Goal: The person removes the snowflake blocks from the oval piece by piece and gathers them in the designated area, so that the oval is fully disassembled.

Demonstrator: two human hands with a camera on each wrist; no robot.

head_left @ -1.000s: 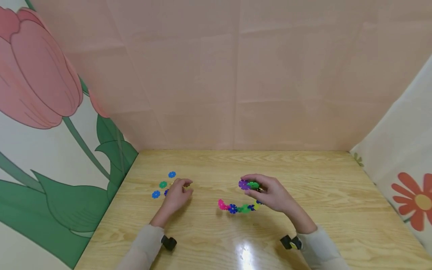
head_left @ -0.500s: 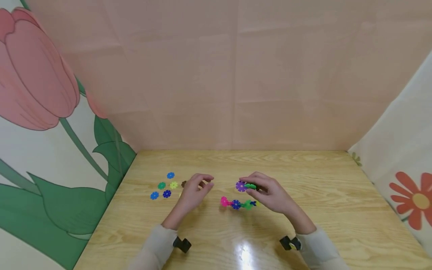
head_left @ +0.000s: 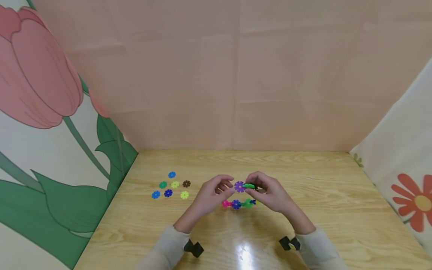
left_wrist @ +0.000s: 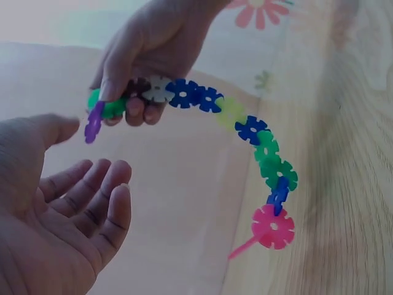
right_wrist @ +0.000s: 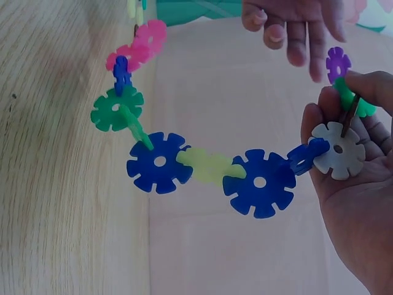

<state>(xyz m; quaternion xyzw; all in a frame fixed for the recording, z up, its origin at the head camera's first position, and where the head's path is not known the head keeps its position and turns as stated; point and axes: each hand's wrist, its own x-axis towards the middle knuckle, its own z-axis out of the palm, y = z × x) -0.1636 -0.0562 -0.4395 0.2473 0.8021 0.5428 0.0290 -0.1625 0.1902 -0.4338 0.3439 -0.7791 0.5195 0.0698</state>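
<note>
My right hand (head_left: 271, 193) pinches the green disc (left_wrist: 110, 108) near one end of a chain of interlocking plastic snowflake discs. A purple disc (head_left: 239, 186) forms that end and sticks out past the fingertips toward the left. From the grip the chain sags in a curve through brown, white, dark blue (right_wrist: 261, 201), yellow and green discs to a pink disc (left_wrist: 273, 227) at the far end. My left hand (head_left: 214, 195) holds nothing; its fingers are loosely bent, with thumb and fingertips apart, just left of the purple disc.
Several loose discs lie flat at the left of the wooden table (head_left: 320, 180), among them a brown disc (head_left: 186, 183), a yellow disc (head_left: 184, 195) and a light blue disc (head_left: 172, 174). A pink cloth (head_left: 233, 75) hangs behind the table.
My left hand has moved right, from over the loose discs to beside the purple disc, uncovering the brown and yellow ones. My right hand keeps its grip on the chain, nearly still.
</note>
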